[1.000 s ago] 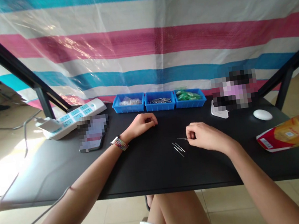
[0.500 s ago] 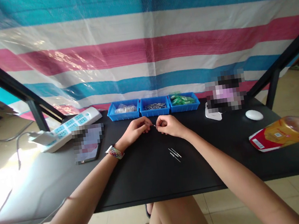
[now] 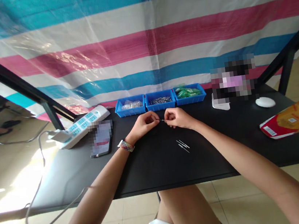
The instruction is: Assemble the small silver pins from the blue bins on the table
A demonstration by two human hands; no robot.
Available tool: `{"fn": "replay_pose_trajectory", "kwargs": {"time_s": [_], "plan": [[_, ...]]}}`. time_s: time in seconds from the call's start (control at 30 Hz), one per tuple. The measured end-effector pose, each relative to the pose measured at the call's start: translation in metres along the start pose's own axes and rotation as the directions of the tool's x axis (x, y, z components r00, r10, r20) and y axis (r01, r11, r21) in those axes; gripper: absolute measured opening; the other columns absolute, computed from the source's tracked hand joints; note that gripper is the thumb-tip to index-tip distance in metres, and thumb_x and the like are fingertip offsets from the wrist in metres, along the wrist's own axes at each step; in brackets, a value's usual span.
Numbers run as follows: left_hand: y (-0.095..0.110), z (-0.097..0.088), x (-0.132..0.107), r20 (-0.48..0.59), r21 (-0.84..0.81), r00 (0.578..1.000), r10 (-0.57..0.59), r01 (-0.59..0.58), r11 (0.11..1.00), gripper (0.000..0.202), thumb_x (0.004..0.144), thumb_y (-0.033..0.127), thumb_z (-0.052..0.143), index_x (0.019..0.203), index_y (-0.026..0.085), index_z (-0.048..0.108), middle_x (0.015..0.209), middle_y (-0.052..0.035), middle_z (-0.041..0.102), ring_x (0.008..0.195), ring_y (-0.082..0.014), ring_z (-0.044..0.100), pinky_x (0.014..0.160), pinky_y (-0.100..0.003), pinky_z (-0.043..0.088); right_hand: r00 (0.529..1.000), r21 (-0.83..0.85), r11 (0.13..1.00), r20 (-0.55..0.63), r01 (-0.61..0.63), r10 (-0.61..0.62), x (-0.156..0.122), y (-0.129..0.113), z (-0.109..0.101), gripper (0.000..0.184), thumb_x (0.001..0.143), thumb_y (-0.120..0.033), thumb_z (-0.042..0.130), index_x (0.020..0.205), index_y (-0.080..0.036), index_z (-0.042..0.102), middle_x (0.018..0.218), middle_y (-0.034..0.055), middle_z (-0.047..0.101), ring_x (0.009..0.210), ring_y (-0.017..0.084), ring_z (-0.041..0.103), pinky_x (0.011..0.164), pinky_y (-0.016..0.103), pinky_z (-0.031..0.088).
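Observation:
Between my two hands runs a thin metal pin (image 3: 162,120), tiny at this distance. My left hand (image 3: 146,123) pinches its left end between thumb and fingertips. On the other end, my right hand (image 3: 179,118) is closed in a similar pinch, with the lower fingers curled in. Several slim metal pins (image 3: 183,145) lie loose on the black table, nearer to me and slightly right. Just beyond my hands stands the middle blue tray (image 3: 161,106), holding many similar metal pins.
A blue tray (image 3: 130,112) with clear plastic pieces and another blue tray (image 3: 191,100) with green packets flank the middle one. Left are a power strip (image 3: 85,124) and a phone (image 3: 102,140). A white oval object (image 3: 265,102) and a bottle (image 3: 291,121) lie right.
The camera view has shifted and tilted, so the table's things appear further right. My hands keep their pinch, with fingertips slightly further apart and more of the pin showing between them.

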State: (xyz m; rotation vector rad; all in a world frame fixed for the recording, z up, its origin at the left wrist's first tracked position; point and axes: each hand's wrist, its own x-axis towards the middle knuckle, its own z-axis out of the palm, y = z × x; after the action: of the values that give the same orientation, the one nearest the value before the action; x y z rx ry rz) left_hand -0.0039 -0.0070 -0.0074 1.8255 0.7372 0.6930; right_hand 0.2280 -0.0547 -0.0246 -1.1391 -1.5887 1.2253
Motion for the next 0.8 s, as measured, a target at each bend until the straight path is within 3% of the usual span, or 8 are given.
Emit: {"fn": "replay_pose_trajectory", "kwargs": {"time_s": [0.43, 0.63, 0.8], "plan": [[-0.011, 0.002, 0.003, -0.031, 0.035, 0.999, 0.041, -0.04, 0.999, 0.025, 0.087, 0.039, 0.077, 0.094, 0.015, 0.071, 0.083, -0.0029, 0.069, 0.07, -0.0132, 0.061, 0.065, -0.024, 0.048, 0.997, 0.106, 0.994, -0.081, 0.019, -0.01, 0.001, -0.002, -0.003, 0.036, 0.074, -0.042, 0.09, 0.081, -0.02, 0.062, 0.062, -0.002, 0.066, 0.051, 0.013, 0.063, 0.047, 0.024, 0.052], [-0.01, 0.005, 0.006, -0.074, 0.038, 0.996, 0.042, -0.039, 0.999, 0.036, 0.094, 0.05, 0.071, 0.089, 0.014, 0.071, 0.079, -0.0037, 0.069, 0.067, -0.0128, 0.063, 0.062, -0.024, 0.049, 0.995, 0.143, 0.989, -0.094, 0.041, -0.028, 0.003, 0.002, -0.003, 0.037, 0.071, -0.04, 0.092, 0.088, -0.019, 0.066, 0.07, -0.0014, 0.068, 0.053, 0.013, 0.064, 0.048, 0.025, 0.055], [0.0, 0.006, 0.012, -0.059, 0.088, 0.998, 0.004, 0.001, 0.996, 0.049, 0.096, 0.061, 0.068, 0.079, 0.015, 0.069, 0.069, -0.0034, 0.066, 0.06, -0.0117, 0.059, 0.055, -0.022, 0.044, 0.991, 0.136, 0.987, -0.121, 0.081, -0.065, 0.004, 0.004, -0.003, 0.037, 0.079, -0.049, 0.087, 0.085, -0.019, 0.066, 0.075, 0.0013, 0.07, 0.056, 0.014, 0.065, 0.048, 0.025, 0.055]]}}
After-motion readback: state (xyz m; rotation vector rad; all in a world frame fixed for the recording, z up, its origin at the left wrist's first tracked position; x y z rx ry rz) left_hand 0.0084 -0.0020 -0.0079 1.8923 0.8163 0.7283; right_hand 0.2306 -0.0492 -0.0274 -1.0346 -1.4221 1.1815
